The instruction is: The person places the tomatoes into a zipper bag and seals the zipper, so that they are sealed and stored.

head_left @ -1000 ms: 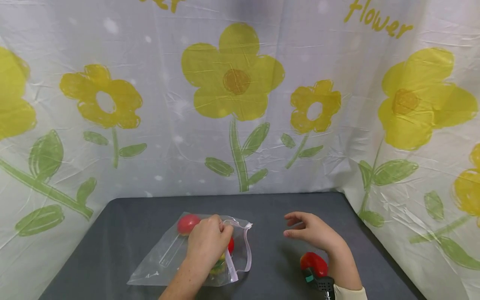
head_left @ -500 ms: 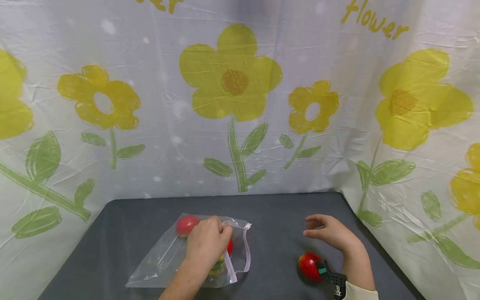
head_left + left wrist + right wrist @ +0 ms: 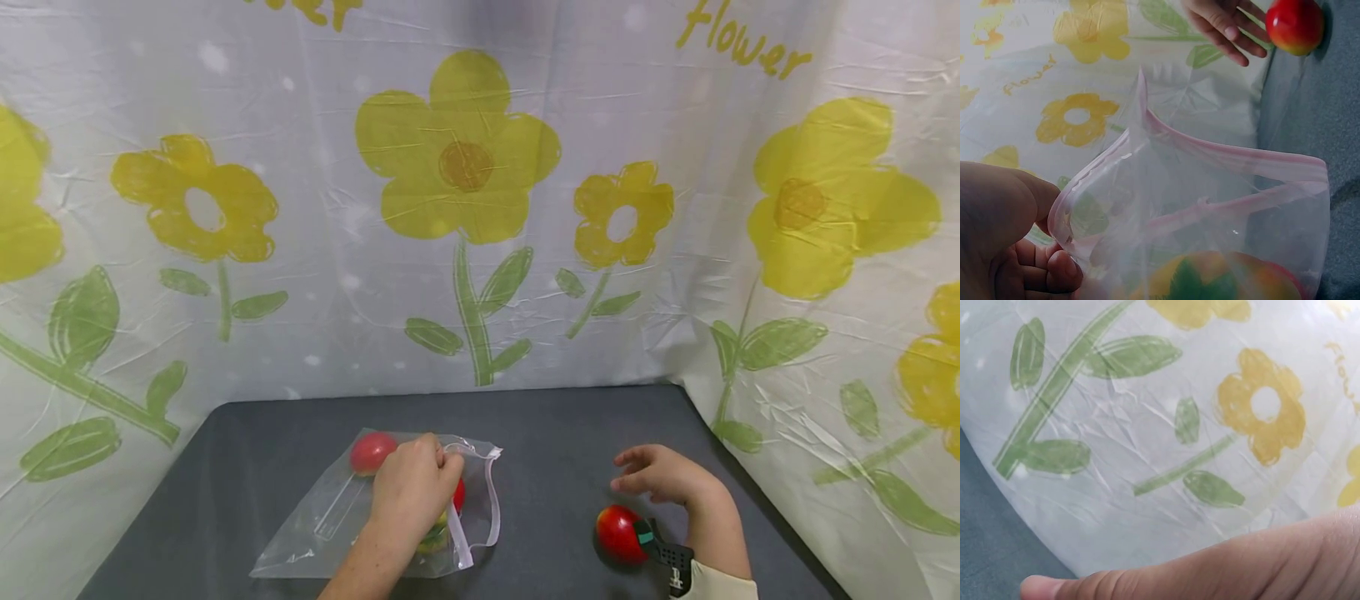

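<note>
My left hand [image 3: 420,483] pinches the mouth of a clear zip bag [image 3: 315,517] that lies on the table. The left wrist view shows the bag's pinkish zip edge [image 3: 1229,150] spread wide, with the left thumb and fingers at one side. Inside the bag are a red round fruit [image 3: 372,453] and a yellow-and-red one with a green leaf shape [image 3: 1200,278]. More red shows beside the left hand, which partly covers it. My right hand [image 3: 667,477] holds nothing, its fingers loosely bent, just beyond a red-and-yellow apple-like fruit [image 3: 619,533] on the table.
The dark grey table [image 3: 555,433] meets a white curtain [image 3: 337,333] printed with yellow flowers at its back and sides. A black wrist strap with a small device [image 3: 671,557] on my right wrist overlaps the apple-like fruit in the head view.
My right hand has moved right, then dipped slightly toward the apple-like fruit, which now shows more fully. My left hand keeps its hold on the bag.
</note>
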`<state>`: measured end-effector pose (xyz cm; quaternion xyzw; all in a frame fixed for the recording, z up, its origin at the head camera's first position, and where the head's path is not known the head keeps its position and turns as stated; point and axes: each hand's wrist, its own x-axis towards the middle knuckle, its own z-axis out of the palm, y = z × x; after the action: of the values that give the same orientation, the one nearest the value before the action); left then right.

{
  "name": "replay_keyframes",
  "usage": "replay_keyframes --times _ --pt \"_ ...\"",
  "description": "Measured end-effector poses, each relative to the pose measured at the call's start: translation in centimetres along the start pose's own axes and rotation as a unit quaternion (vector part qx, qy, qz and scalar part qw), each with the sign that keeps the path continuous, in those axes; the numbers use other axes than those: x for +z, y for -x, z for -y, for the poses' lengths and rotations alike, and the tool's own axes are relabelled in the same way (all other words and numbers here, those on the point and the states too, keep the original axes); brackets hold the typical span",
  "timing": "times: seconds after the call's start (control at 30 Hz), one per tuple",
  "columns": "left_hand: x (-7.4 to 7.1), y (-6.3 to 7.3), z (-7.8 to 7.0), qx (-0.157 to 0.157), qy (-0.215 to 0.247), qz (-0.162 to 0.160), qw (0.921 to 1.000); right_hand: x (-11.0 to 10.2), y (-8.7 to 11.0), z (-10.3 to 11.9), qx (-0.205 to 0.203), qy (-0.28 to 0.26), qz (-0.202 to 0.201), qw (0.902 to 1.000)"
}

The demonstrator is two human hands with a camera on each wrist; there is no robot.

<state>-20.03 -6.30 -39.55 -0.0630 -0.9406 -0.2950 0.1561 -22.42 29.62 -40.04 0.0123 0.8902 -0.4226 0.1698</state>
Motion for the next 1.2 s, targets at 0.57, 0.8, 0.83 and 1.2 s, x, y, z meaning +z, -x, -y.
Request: replay_keyframes --times 0.57,0.8,0.83,1.2 --pt "0.1 0.1 -0.1 -0.009 0.004 0.006 0.9999 1.2 -0.8 -1.1 0.086 -0.007 0.075 0.9934" --pt "0.0 0.1 -0.2 -0.014 0.002 0.013 0.9998 1.4 -0.7 -1.2 0.083 -0.018 0.071 0.9938" --pt "0.0 0.0 -0.2 -0.016 0.002 0.015 0.9998 1.4 -0.7 -1.2 0.082 -0.019 0.070 0.9940" --pt "0.1 0.0 -0.2 -0.025 0.002 0.027 0.9993 1.3 -1.2 -1.7 -0.005 -0.036 0.103 0.9940"
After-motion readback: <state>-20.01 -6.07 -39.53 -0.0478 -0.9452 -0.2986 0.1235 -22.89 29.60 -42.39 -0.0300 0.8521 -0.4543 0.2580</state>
